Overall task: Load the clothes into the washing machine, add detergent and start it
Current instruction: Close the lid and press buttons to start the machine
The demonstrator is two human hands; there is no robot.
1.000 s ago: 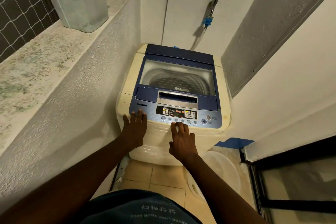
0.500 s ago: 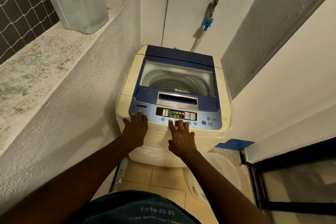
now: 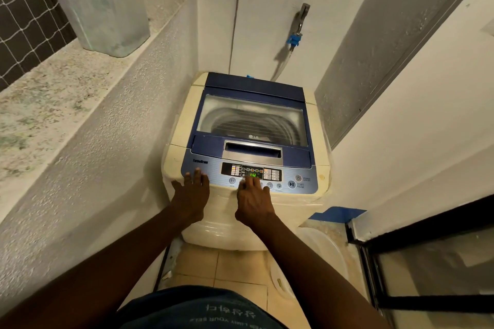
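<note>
Head view: both hands on the washing machine (image 3: 248, 141) control panel (image 3: 251, 173), lid shut.

Machine sits in the corner between the rough wall and the rear wall, tap (image 3: 300, 21) above it. Left hand (image 3: 191, 192) lies flat, fingers spread, holding nothing, resting on the panel's left front edge. Right hand (image 3: 252, 199) grips nothing, fingertips on the button row under the display (image 3: 252, 172), which shows green digits. Drum visible through lid window; contents can't be made out. Translucent container (image 3: 103, 12) on the ledge (image 3: 48, 93), well apart.
</note>
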